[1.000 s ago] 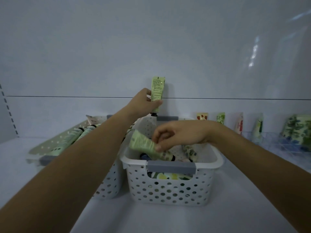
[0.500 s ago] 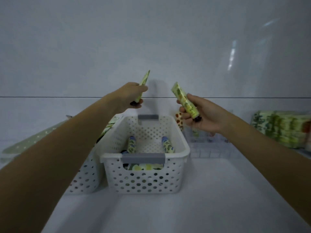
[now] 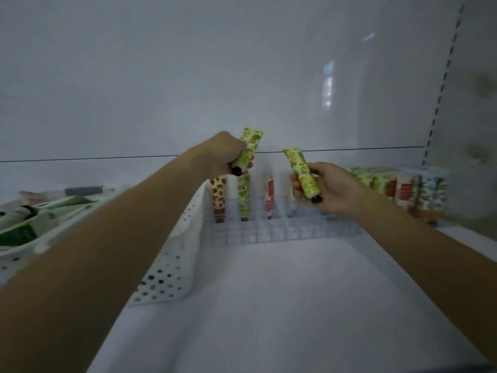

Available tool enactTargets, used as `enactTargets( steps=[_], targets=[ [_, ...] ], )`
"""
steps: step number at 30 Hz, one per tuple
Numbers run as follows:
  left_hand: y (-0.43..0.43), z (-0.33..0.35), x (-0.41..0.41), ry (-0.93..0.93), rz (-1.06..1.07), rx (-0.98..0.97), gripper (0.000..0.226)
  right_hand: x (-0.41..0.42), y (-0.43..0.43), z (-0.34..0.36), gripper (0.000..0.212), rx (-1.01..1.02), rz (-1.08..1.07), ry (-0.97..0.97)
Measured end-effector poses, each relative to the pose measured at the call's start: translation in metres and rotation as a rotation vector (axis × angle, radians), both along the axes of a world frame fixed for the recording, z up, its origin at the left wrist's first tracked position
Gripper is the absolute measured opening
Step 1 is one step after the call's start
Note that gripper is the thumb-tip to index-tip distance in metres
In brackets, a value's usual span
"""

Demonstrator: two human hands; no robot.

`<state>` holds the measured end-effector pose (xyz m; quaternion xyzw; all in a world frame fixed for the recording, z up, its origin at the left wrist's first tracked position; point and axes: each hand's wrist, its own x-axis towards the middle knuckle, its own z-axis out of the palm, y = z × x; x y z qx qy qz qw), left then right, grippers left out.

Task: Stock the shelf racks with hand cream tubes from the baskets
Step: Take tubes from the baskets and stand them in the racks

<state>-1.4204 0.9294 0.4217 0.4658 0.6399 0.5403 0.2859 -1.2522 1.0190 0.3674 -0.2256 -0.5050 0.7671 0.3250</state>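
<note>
1. Hand cream tubes, two in play: one green tube [image 3: 248,148] is gripped in the left hand [image 3: 228,154] and a second green tube [image 3: 302,172] is pinched in the right hand [image 3: 328,189], with fingers curled round each.
2. Both are held cap-down with the long axis near upright, and the tops are tipped slightly toward each other.
3. The clear rack [image 3: 269,232] is parked on the shelf [image 3: 295,305], below and just beyond both hands, with a few tubes stood along its back.
4. The left hand's tube is held right above the standing green tube [image 3: 244,197], so that hand is reckoned nearer a slot. A straight cap-first drop is probably all that's needed.
5. The white basket [image 3: 183,238] is sat just beside the rack, under the left forearm.
</note>
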Motion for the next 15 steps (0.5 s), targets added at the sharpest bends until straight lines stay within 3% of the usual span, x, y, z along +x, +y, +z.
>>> enactTargets(
  steps=[4, 7, 11, 15],
  targets=[
    [0.029, -0.004, 0.050, -0.047, 0.005, 0.007, 0.010, 0.043, 0.025, -0.005, 0.026, 0.002, -0.134, 0.017],
    [0.053, -0.015, 0.082, -0.041, 0.022, 0.054, 0.037, 0.073, 0.041, -0.005, 0.012, 0.120, -0.273, -0.008],
    [0.077, -0.040, 0.121, -0.111, 0.054, 0.116, 0.040, 0.108, 0.062, -0.009, 0.005, 0.297, -0.453, -0.033],
    [0.096, -0.072, 0.151, -0.181, 0.114, 0.168, 0.037, 0.127, 0.083, -0.023, 0.024, 0.526, -0.556, -0.166]
  ],
)
